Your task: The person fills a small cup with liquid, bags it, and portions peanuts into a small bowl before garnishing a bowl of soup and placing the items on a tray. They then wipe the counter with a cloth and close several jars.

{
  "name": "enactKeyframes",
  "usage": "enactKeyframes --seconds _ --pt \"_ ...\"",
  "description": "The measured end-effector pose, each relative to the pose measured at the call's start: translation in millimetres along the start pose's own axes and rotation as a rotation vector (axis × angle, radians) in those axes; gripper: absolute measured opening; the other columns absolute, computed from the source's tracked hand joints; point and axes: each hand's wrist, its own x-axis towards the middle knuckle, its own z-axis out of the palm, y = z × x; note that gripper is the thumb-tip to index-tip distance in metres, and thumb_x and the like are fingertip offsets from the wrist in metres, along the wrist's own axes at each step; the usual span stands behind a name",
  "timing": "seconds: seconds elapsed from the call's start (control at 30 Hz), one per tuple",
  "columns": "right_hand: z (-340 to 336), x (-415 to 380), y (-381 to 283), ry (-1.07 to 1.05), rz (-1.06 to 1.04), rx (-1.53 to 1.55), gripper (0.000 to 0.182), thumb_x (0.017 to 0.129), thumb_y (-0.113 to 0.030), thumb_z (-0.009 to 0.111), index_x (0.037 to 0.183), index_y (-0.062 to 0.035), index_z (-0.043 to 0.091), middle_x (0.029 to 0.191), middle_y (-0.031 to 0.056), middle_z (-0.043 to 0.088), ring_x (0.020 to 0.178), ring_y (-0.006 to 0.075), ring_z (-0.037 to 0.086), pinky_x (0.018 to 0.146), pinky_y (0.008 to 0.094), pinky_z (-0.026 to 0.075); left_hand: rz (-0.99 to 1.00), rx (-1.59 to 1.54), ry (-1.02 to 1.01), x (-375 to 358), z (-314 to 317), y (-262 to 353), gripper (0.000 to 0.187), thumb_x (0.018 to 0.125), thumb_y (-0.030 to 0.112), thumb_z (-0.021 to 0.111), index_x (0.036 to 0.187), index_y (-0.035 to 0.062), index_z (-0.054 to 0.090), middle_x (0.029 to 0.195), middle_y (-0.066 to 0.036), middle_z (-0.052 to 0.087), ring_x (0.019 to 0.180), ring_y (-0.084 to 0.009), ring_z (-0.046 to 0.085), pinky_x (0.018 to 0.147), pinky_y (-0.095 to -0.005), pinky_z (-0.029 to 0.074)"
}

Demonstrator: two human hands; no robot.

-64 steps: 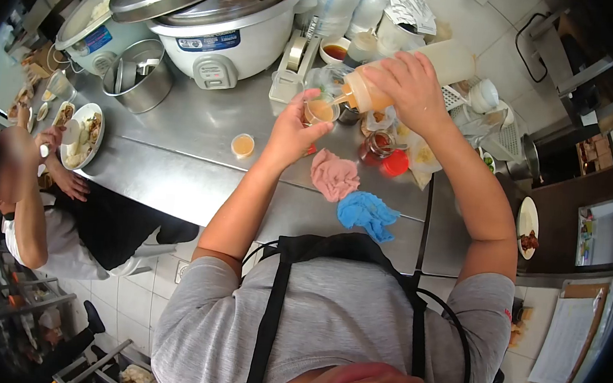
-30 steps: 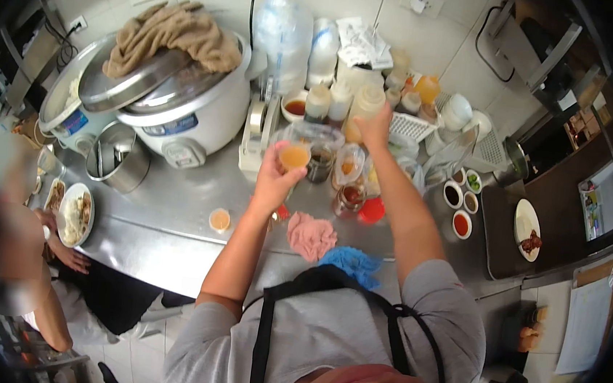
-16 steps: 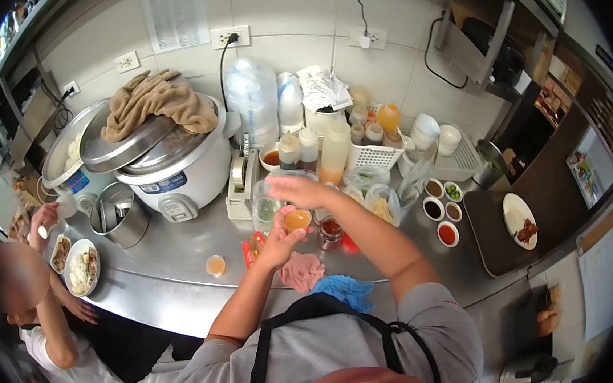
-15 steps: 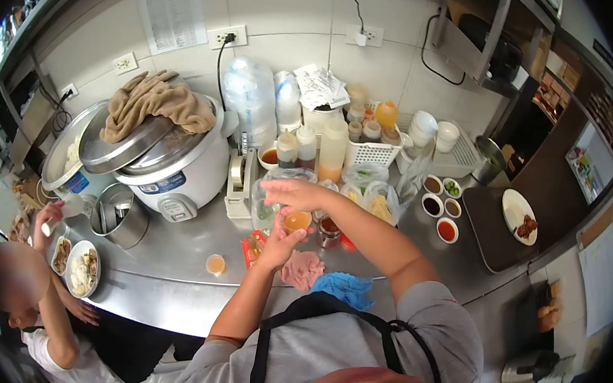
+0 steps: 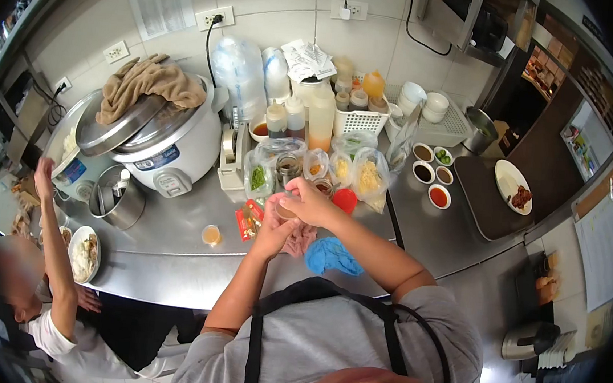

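Observation:
Low over the steel counter, my left hand (image 5: 271,234) is wrapped around a small clear plastic cup (image 5: 285,211) of orange-brown sauce. My right hand (image 5: 312,206) closes over the cup's rim from the other side, its fingers covering part of the top. Whether a lid is on it I cannot make out. A similar sauce cup (image 5: 211,235) stands to the left. Beside my left hand lies a red packet (image 5: 248,220). Under my wrists are a pink cloth (image 5: 300,241) and a blue cloth (image 5: 332,256). A red lid (image 5: 344,201) sits just beyond my right hand.
Bags of chopped food (image 5: 370,179), sauce bottles (image 5: 321,120) and a tape dispenser (image 5: 233,157) line the back. A large rice cooker (image 5: 179,147) stands left. Sauce bowls (image 5: 439,196) and a brown tray (image 5: 476,206) are right. A co-worker's raised arm (image 5: 54,242) is at left.
My right hand came down from above, fingers outstretched, and closed on the cup my left hand holds. The co-worker's arm went up. The camera view shifted slightly.

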Motion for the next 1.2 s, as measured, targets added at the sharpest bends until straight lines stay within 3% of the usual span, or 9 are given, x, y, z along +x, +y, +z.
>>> enactKeyframes --seconds 0.3,0.43,0.5,0.67,0.77,0.9,1.1,1.13,1.2 --pt "-2.4 -8.9 -8.4 -0.226 0.132 -0.254 0.045 0.077 -0.039 0.052 0.089 0.0041 0.055 0.082 0.0203 0.059 0.078 0.0274 0.058 0.067 0.0342 0.045 -0.037 -0.119 0.039 -17.7 -2.9 -19.5 0.055 0.072 0.002 0.059 0.116 0.0086 0.028 0.109 -0.006 0.044 0.100 -0.0151 0.045 0.082 -0.0283 0.040" --pt "8.1 -17.0 -21.0 -0.236 0.211 -0.247 0.048 0.078 -0.042 0.043 0.070 0.0041 0.057 0.070 0.0234 0.056 0.069 0.0373 0.056 0.061 0.0428 0.043 -0.109 -0.169 0.113 -25.9 3.2 -12.9 0.036 0.082 0.032 0.048 0.108 0.0100 0.036 0.096 -0.006 0.051 0.079 -0.0162 0.053 0.063 -0.0258 0.044" --pt "21.5 -22.8 -17.4 -0.120 0.123 -0.394 0.044 0.079 -0.036 0.042 0.070 0.0037 0.057 0.070 0.0221 0.057 0.071 0.0364 0.057 0.063 0.0433 0.044 -0.211 -0.182 0.148 -25.1 3.5 -8.2 0.047 0.083 0.052 0.030 0.102 0.0105 0.043 0.085 -0.004 0.054 0.066 -0.0150 0.052 0.050 -0.0253 0.040" --pt "39.8 -24.3 -25.1 -0.073 0.286 -0.326 0.040 0.078 -0.032 0.040 0.073 0.0038 0.057 0.071 0.0232 0.057 0.072 0.0368 0.057 0.066 0.0442 0.044 -0.449 -0.096 0.373 -19.1 -15.1 -12.3 0.069 0.079 0.064 0.011 0.097 0.0099 0.049 0.072 0.000 0.053 0.054 -0.0109 0.047 0.040 -0.0246 0.034" --pt "55.1 -22.2 -34.5 -0.091 0.258 -0.308 0.039 0.079 -0.031 0.040 0.076 0.0031 0.058 0.070 0.0235 0.057 0.070 0.0384 0.057 0.066 0.0443 0.044 -0.438 0.215 0.637 -18.2 -38.4 -28.2 0.062 0.082 0.060 0.016 0.076 0.0087 0.051 0.045 -0.001 0.040 0.032 -0.0117 0.034 0.030 -0.0239 0.027" --pt "92.8 -11.9 7.7 -0.050 0.170 -0.216 0.044 0.081 -0.037 0.038 0.090 0.0029 0.052 0.080 0.0234 0.058 0.076 0.0371 0.056 0.068 0.0417 0.043 -0.214 0.487 0.689 -24.2 -55.1 -27.7 0.048 0.089 0.037 0.025 0.068 0.0029 0.051 0.047 -0.003 0.043 0.035 -0.0125 0.038 0.033 -0.0269 0.030" --pt "117.9 -4.1 13.2 -0.227 0.292 -0.009 0.053 0.084 -0.046 0.028 0.099 -0.0003 0.050 0.100 0.0227 0.054 0.094 0.0373 0.051 0.081 0.0422 0.038 -0.159 0.667 0.720 -36.9 -75.0 -20.1 0.041 0.087 0.026 0.029 0.081 -0.0057 0.056 0.070 -0.019 0.059 0.066 -0.0300 0.057 0.061 -0.0378 0.042" --pt "121.4 -1.5 19.8 -0.242 0.237 -0.058 0.052 0.085 -0.043 0.025 0.100 -0.0007 0.050 0.099 0.0235 0.053 0.095 0.0380 0.050 0.080 0.0427 0.038 -0.065 0.673 0.680 -39.9 -73.3 -16.5 0.039 0.089 0.025 0.026 0.071 0.0006 0.050 0.052 -0.005 0.046 0.045 -0.0147 0.043 0.042 -0.0297 0.035" --pt "132.4 6.6 43.2 -0.270 -0.007 -0.147 0.048 0.087 -0.039 0.022 0.100 -0.0016 0.050 0.098 0.0243 0.054 0.095 0.0383 0.050 0.080 0.0437 0.039 -0.025 0.944 0.591 -42.4 -87.5 -30.7 0.030 0.087 0.019 0.031 0.077 -0.0012 0.050 0.064 -0.013 0.052 0.056 -0.0251 0.050 0.052 -0.0363 0.040"
